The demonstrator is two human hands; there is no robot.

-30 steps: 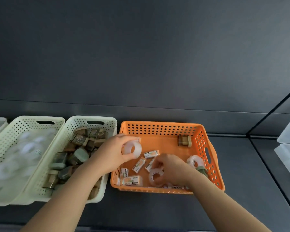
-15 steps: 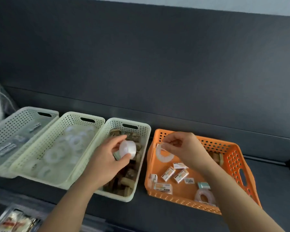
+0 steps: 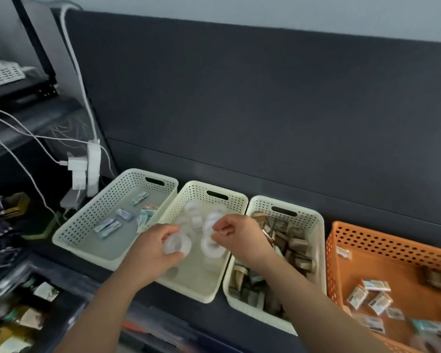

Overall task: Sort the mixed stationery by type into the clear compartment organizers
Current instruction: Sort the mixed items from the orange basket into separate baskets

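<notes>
Head view, one frame, blurred by motion.

- Four perforated plastic baskets stand side by side on the dark grey table [image 3: 178,307], against a dark grey back panel [image 3: 265,110].
- Leftmost cream perforated basket [image 3: 127,182]: a few small pale blue-green packets [image 3: 107,226] lie on its floor.
- Middle cream perforated basket [image 3: 199,191]: holds loose clear tape rolls [image 3: 214,215]. Both hands are over it.
- Third cream perforated basket [image 3: 306,217]: packed with small brown and olive blocks [image 3: 293,243]. The blur hides what kind they are.
- Orange perforated basket [image 3: 392,245], far right: holds scattered small printed boxes [image 3: 376,285].

Left hand [image 3: 150,253]: fingers and thumb curl round a transparent tape roll [image 3: 178,247], held over the near left part of the middle basket.

Right hand [image 3: 237,238]: fingers are curled, thumb close to the fingertips, over the right side of the same basket. A second transparent tape roll [image 3: 211,247] sits right at those fingertips. I cannot tell whether the hand pinches it or it hangs free.

Left of the baskets a white power strip [image 3: 93,161] stands upright with white plugs and cables.
</notes>
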